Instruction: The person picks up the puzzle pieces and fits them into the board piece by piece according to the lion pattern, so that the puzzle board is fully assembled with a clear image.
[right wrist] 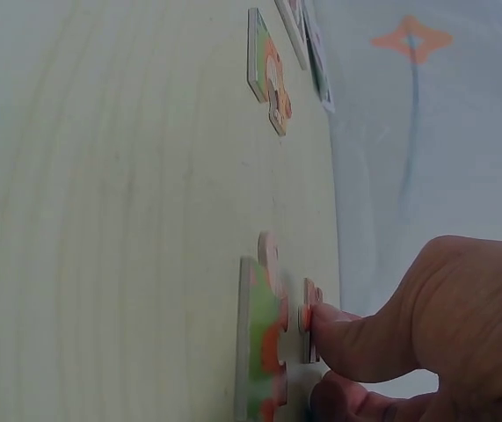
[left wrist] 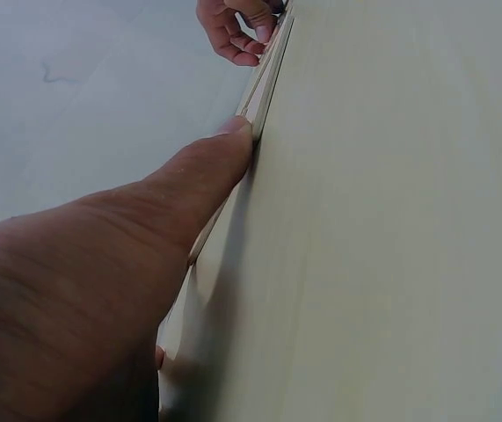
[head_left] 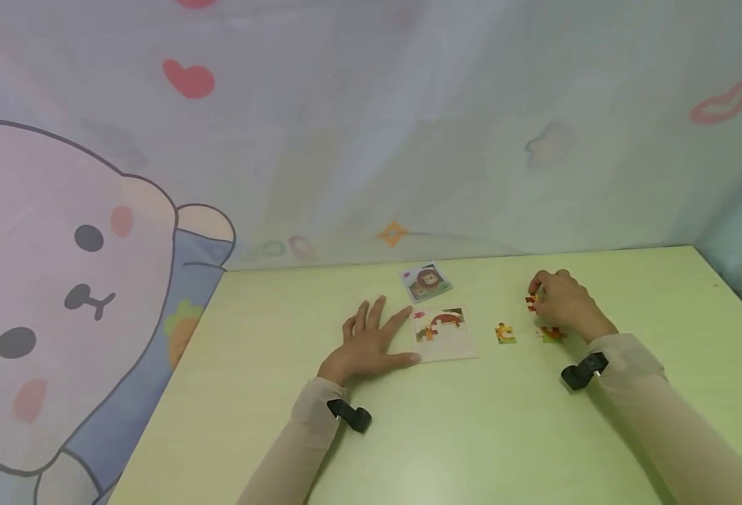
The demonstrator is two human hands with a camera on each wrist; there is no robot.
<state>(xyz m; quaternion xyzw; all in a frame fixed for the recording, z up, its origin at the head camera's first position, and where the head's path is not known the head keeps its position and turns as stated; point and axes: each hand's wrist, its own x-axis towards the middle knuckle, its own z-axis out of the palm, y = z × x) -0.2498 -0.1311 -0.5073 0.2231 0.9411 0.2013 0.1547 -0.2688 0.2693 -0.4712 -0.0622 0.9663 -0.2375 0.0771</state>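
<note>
Puzzle board (head_left: 449,344) is pressed flat by the spread left hand (head_left: 371,340); 1 puzzle piece (head_left: 531,301) is pinched by the right hand (head_left: 563,301).

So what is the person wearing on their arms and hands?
Both arms are covered by long, thin beige sleeves, the left sleeve and the right sleeve, each reaching the wrist. A small black device sits at each wrist: the left wrist clip and the right wrist clip. The left hand and right hand are bare, with no gloves; no rings show.
</note>
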